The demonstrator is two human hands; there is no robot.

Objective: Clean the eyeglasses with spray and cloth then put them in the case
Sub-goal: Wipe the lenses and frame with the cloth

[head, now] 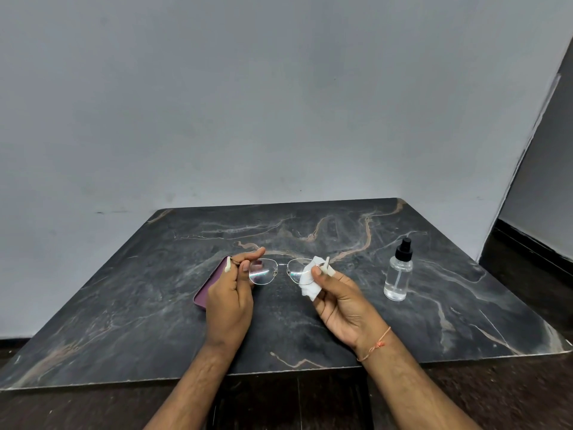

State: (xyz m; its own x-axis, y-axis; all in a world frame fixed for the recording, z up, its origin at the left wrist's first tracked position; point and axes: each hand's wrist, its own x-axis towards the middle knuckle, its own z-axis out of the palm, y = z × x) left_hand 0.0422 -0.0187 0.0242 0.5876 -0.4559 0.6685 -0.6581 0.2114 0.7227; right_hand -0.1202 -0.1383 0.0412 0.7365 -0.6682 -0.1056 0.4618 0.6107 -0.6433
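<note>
1 eyeglasses (277,270) gripped by left hand (229,301) | right hand (344,305) pinching 1 cloth (308,282) | 1 spray bottle (399,273)

A dark marbled bench (155,305) with pale tan and white veins filled the lower half of the view, its far edge set against a plain grey wall (248,103). To the right, a darker wall section (548,169) angled away, ending in a black skirting board (533,246). Dark wooden floor (294,405) showed beneath the bench's near edge.
</note>
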